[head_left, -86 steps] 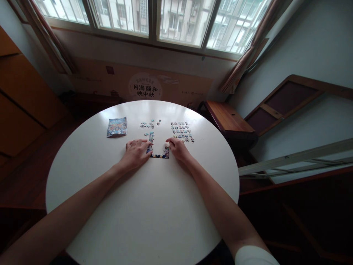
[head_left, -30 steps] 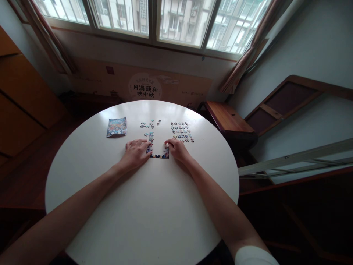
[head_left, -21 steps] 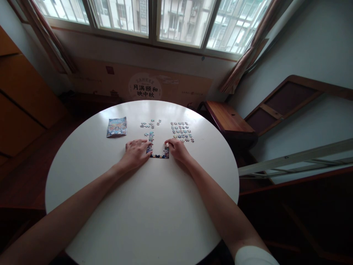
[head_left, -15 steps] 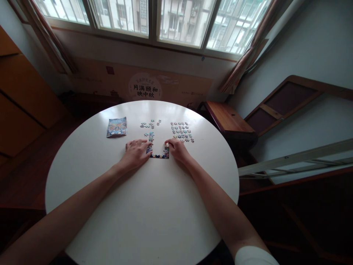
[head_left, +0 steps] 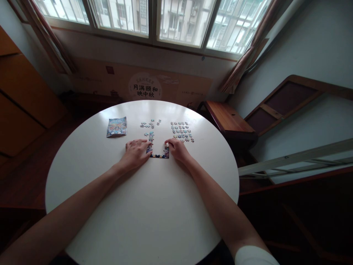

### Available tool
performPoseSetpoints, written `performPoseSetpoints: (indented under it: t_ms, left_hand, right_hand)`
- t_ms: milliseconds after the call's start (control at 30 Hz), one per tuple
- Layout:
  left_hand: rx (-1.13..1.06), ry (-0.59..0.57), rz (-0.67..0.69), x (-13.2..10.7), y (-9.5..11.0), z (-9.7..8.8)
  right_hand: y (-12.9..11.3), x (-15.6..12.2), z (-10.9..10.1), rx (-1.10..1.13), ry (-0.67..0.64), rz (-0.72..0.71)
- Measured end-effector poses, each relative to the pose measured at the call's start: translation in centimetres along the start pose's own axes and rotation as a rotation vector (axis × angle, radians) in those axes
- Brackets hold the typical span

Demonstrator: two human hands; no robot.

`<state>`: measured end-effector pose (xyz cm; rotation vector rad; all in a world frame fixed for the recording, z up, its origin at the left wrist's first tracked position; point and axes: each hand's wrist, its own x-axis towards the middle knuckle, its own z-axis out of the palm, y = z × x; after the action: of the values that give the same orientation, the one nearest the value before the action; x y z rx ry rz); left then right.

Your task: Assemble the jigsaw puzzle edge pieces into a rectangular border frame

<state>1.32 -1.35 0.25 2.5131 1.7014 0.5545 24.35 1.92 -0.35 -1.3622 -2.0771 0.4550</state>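
Observation:
A partly joined jigsaw puzzle (head_left: 158, 156) lies on the white table, its left, bottom and right edges forming a U. My left hand (head_left: 137, 151) rests flat with fingers stretched over the left strip, holding it against the table. On the other side, my right hand (head_left: 178, 149) has thumb and index finger pinched at the top of the right strip, on a small jigsaw piece mostly hidden by the fingers. One loose piece (head_left: 146, 134) lies just beyond my left fingers.
Several loose pieces (head_left: 152, 126) are scattered behind the puzzle. More pieces (head_left: 181, 127) are laid out in rows at the right. A picture sheet (head_left: 117, 127) lies at the left of the round table (head_left: 143, 206). A wooden bench (head_left: 227, 116) stands behind right.

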Motion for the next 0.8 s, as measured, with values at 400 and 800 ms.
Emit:
performPoseSetpoints:
  t_ms: [400,800]
  left_hand:
    - [-0.011,-0.009,-0.014,0.01,0.15,-0.07]
    - [-0.013,0.002,-0.005,-0.02,-0.02,0.14]
  right_hand:
    - [0.06,0.01,-0.03,0.002,0.0,-0.002]
    - [0.1,-0.02,0.01,-0.003,0.003,-0.008]
